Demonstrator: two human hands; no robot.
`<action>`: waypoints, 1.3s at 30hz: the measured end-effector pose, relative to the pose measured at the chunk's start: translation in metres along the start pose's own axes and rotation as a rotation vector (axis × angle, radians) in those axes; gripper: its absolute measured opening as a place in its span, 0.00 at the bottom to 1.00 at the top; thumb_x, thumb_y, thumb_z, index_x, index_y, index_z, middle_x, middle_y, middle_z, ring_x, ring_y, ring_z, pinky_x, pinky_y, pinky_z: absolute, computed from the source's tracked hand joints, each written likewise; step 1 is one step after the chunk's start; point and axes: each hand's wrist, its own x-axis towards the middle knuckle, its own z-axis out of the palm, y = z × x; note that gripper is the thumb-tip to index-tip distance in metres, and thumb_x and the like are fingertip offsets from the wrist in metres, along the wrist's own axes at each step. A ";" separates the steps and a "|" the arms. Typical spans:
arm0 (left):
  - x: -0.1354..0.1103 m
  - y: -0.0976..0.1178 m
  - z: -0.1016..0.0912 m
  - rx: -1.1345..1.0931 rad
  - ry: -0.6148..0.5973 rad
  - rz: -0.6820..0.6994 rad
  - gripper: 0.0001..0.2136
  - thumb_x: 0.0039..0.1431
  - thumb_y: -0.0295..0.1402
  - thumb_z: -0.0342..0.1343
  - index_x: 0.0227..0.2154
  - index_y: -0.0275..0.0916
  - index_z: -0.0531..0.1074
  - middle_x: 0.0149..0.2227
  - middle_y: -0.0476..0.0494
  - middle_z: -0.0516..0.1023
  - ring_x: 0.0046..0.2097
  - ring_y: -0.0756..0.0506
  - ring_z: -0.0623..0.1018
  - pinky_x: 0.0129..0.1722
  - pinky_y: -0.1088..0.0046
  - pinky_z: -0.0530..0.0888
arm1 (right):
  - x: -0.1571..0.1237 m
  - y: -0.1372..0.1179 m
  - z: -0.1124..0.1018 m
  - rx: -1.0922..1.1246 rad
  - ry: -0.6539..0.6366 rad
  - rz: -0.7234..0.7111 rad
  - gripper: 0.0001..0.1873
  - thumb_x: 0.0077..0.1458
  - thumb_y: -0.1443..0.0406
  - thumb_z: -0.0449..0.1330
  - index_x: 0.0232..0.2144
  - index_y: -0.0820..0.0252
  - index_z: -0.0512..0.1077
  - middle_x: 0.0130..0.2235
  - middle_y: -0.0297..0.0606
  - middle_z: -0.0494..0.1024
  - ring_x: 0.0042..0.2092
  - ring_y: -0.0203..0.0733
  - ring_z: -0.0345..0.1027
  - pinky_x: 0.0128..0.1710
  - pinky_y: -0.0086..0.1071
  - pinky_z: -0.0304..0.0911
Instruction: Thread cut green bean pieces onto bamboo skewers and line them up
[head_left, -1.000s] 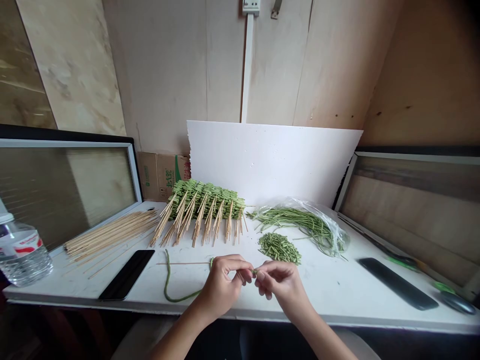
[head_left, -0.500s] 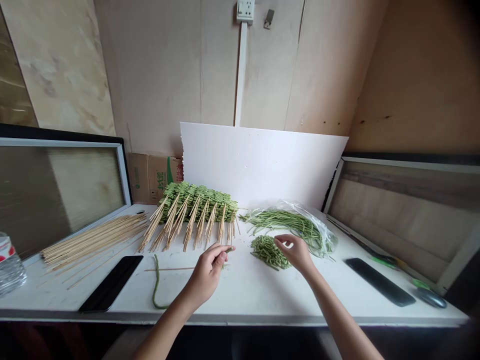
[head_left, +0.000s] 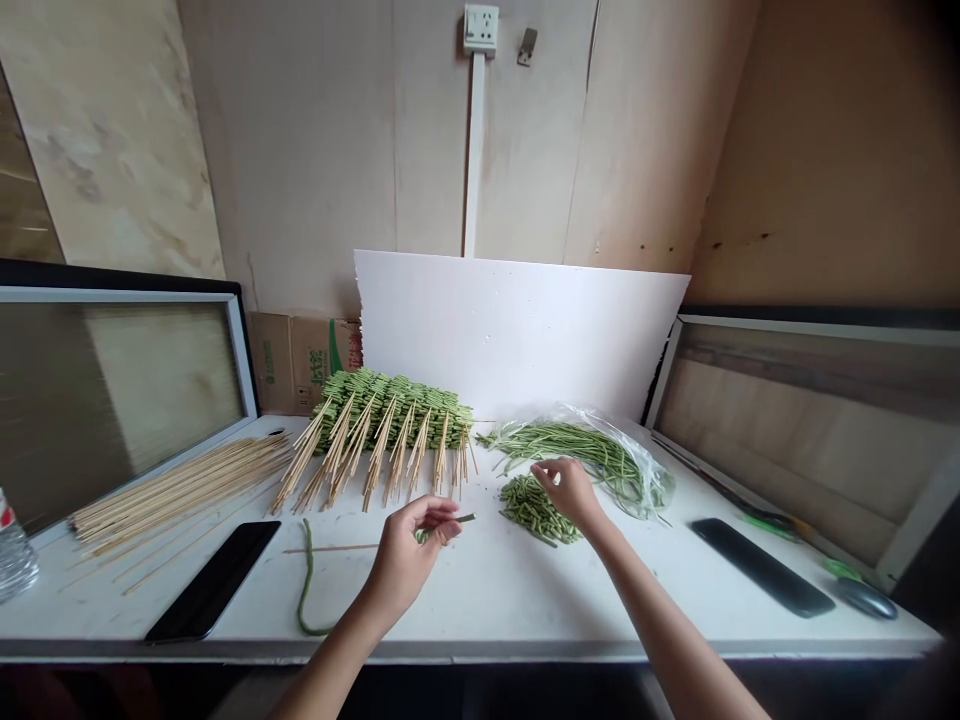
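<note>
My left hand (head_left: 411,548) is curled around cut long bean pieces (head_left: 466,517); one end sticks out past the fingertips and more green shows inside the palm. My right hand (head_left: 568,492), thumb and fingers pinched together, is just above the heap of cut bean pieces (head_left: 534,510); whatever the pinch holds is too small to make out. Left of my left hand, a single wooden skewer (head_left: 337,548) lies on the table, crossed by one long uncut bean (head_left: 306,585).
Skewered beans (head_left: 390,405) are stacked at the back, sticks facing me. Loose skewers (head_left: 180,490) and a black phone (head_left: 215,580) lie left. Long beans in a clear bag (head_left: 600,450) sit back right, near a dark flat slab (head_left: 761,565) and a mouse (head_left: 866,597).
My right hand has lifted slightly and shifted left over the heap. In my left hand the fingers have loosened a little, showing more bean inside. The camera view has shifted slightly.
</note>
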 end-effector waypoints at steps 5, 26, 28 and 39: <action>-0.006 0.010 0.009 0.082 -0.013 0.108 0.14 0.59 0.35 0.67 0.47 0.40 0.77 0.34 0.45 0.85 0.39 0.42 0.84 0.46 0.63 0.79 | -0.055 -0.060 -0.011 0.673 -0.309 -0.204 0.27 0.65 0.46 0.56 0.51 0.61 0.78 0.37 0.43 0.84 0.38 0.45 0.77 0.36 0.34 0.71; -0.017 0.012 0.012 0.414 -0.234 0.394 0.15 0.63 0.15 0.50 0.33 0.39 0.77 0.34 0.45 0.76 0.39 0.45 0.75 0.39 0.72 0.70 | -0.093 -0.087 -0.003 0.577 0.002 -0.596 0.11 0.66 0.69 0.57 0.33 0.54 0.76 0.31 0.40 0.77 0.37 0.46 0.64 0.35 0.38 0.63; -0.016 0.011 0.013 0.353 -0.250 0.393 0.16 0.60 0.13 0.48 0.29 0.38 0.75 0.32 0.46 0.75 0.38 0.47 0.75 0.38 0.73 0.70 | -0.093 -0.085 0.001 0.650 -0.037 -0.560 0.11 0.66 0.67 0.58 0.31 0.54 0.76 0.30 0.39 0.77 0.37 0.46 0.64 0.36 0.38 0.62; -0.013 0.008 0.011 0.229 -0.300 0.201 0.12 0.65 0.21 0.49 0.28 0.37 0.73 0.30 0.48 0.75 0.33 0.49 0.74 0.34 0.75 0.68 | -0.085 -0.070 0.021 0.812 -0.137 -0.437 0.13 0.62 0.54 0.65 0.32 0.55 0.79 0.30 0.40 0.78 0.37 0.46 0.68 0.35 0.38 0.65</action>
